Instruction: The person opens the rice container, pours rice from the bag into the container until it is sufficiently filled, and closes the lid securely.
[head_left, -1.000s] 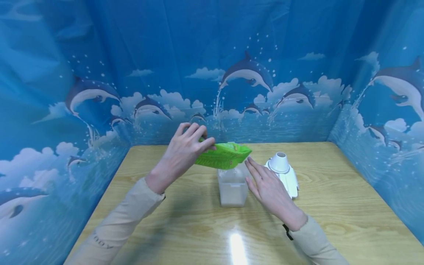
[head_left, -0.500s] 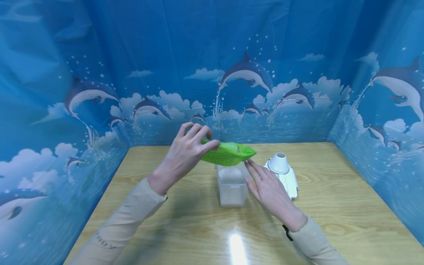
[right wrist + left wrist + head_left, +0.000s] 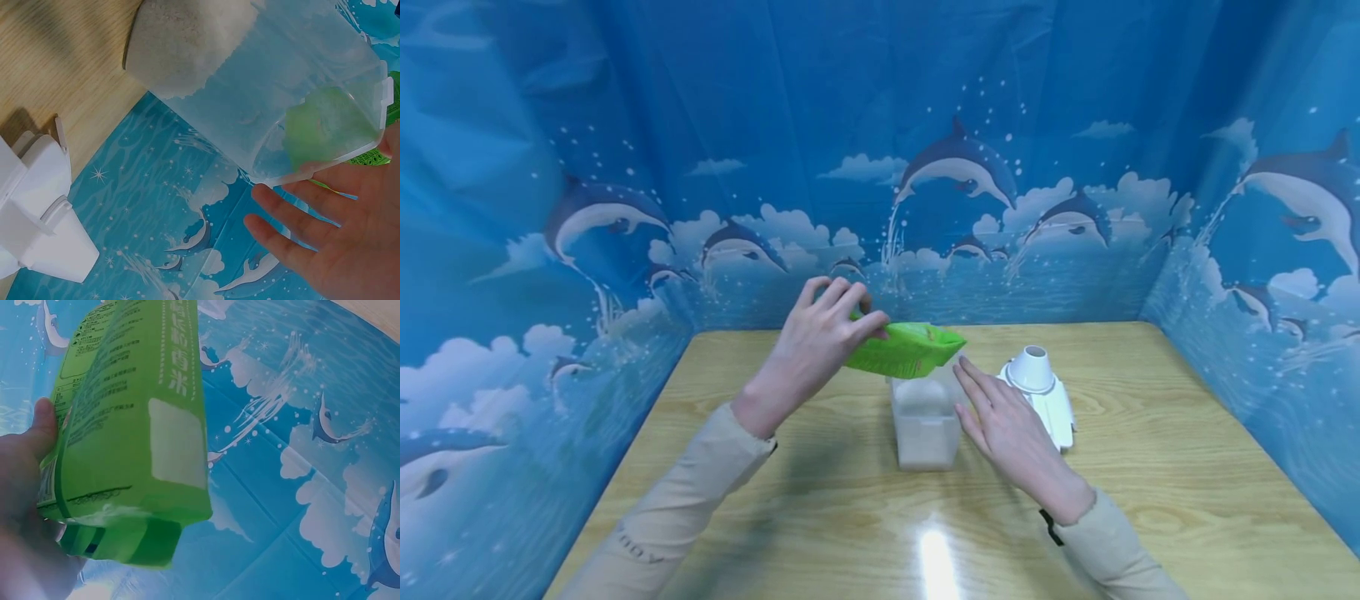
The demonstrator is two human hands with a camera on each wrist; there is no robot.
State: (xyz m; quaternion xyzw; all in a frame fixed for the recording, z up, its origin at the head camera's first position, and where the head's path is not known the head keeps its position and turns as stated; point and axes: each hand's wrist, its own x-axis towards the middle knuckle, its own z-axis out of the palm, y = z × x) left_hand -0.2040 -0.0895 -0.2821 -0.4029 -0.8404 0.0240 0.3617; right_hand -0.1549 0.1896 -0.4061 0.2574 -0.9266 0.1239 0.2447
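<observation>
My left hand (image 3: 820, 333) grips a green rice bag (image 3: 902, 350), thumb on one side. In the head view the bag lies tipped, its right end over a clear plastic container (image 3: 927, 442). The left wrist view shows the printed bag (image 3: 125, 444) from close up. Whitish grains, which look like rice (image 3: 194, 44), fill the container's lower part in the right wrist view. My right hand (image 3: 1011, 425) has its fingers extended, and its fingertips (image 3: 265, 194) lie at the container's rim. The bag's mouth is hidden from the head view.
A white plastic piece with a cone-shaped spout (image 3: 1032, 371) stands on the wooden table (image 3: 820, 517), right of the container and close behind my right hand. A blue dolphin-print curtain (image 3: 820, 167) encloses the table's back and sides.
The bag and my left hand shifted slightly right, then back left. My right hand stays in place at the container.
</observation>
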